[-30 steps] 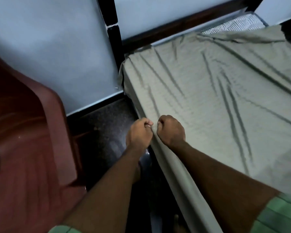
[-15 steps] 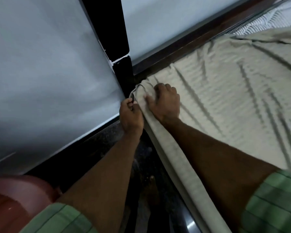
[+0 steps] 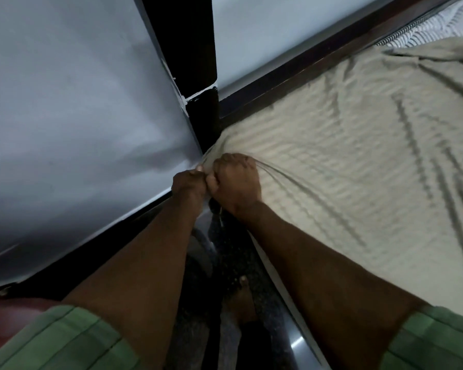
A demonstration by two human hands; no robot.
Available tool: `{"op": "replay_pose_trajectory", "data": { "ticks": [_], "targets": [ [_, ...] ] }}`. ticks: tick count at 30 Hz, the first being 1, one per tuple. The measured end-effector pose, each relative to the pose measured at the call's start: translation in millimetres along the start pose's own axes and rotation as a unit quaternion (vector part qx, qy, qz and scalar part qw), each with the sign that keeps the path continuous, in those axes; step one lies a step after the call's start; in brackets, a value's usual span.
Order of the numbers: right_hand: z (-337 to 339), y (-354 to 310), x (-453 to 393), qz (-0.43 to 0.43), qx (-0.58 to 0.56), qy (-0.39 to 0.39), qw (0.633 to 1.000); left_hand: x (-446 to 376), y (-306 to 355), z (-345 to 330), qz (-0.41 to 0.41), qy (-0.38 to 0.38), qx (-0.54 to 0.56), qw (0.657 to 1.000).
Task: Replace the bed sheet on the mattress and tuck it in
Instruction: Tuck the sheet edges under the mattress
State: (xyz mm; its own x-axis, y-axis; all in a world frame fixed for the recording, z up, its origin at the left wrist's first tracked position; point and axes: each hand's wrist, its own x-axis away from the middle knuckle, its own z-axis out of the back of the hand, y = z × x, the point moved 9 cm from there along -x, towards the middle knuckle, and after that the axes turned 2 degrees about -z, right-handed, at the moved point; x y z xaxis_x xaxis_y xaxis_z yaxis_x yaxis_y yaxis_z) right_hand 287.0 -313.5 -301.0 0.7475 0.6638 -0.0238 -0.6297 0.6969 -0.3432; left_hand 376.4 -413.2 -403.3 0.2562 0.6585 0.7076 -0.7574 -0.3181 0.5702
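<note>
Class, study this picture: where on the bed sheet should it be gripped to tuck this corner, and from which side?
Probably the bunched corner of the bed sheet, beside the dark bedpost, reached from the open floor side. Both the left hand and the right hand grip there, and creases fan out from it, so pulling there tightens the cloth.

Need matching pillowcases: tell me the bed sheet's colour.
Pale beige bed sheet, faintly ribbed, seen in the head view.

Right hand (image 3: 237,180), half a second ago flat on the bed sheet (image 3: 358,161) beside the bedpost (image 3: 203,116), now fisted, bunching its corner; left hand (image 3: 189,182) now pressed against it, creases fanning out.
</note>
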Motion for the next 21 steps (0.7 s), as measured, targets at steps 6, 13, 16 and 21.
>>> {"op": "replay_pose_trajectory", "data": {
  "ticks": [6,13,16,21],
  "targets": [
    [37.9,51.4,0.6,-0.179,-0.143,0.124,0.965,9.7,4.1,-0.8,-0.031,0.049,-0.122,0.991],
    [16.1,7.5,31.4,-0.084,-0.138,0.096,0.982,7.8,9.8,-14.3,-0.028,-0.02,0.014,0.999],
    [-35.8,10.3,82.6,-0.23,-0.315,0.05,0.92,7.9,5.6,-23.9,0.022,-0.113,0.197,0.974],
    [-148.9,23.9,132.7,-0.569,-0.766,0.025,0.298,-4.6,5.9,-48.0,0.031,-0.164,0.179,0.97]
  ]
}}
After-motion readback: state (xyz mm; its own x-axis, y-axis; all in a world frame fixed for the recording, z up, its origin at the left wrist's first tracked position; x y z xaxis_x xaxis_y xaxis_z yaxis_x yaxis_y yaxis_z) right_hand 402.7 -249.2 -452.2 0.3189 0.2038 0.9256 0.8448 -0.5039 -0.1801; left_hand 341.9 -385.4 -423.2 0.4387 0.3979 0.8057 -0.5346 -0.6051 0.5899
